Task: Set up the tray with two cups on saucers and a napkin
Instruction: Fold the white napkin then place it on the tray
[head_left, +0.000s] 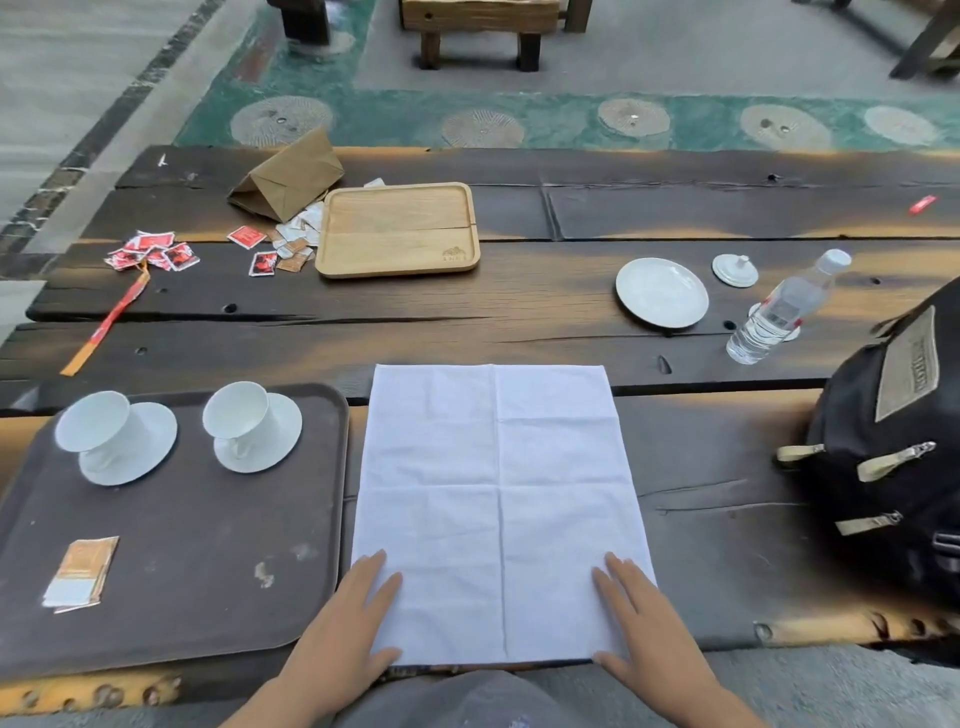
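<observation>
A dark brown tray lies at the near left of the wooden table. On it stand two white cups, the left cup on a saucer and the right cup on a saucer. A small stack of packets rests on the tray's near left. A white napkin is spread flat to the right of the tray. My left hand lies flat on its near left corner and my right hand on its near right corner, fingers extended.
A light wooden tray sits further back, with a brown paper bag and scattered red packets beside it. To the right are a white plate, a small lid, a water bottle and a black backpack.
</observation>
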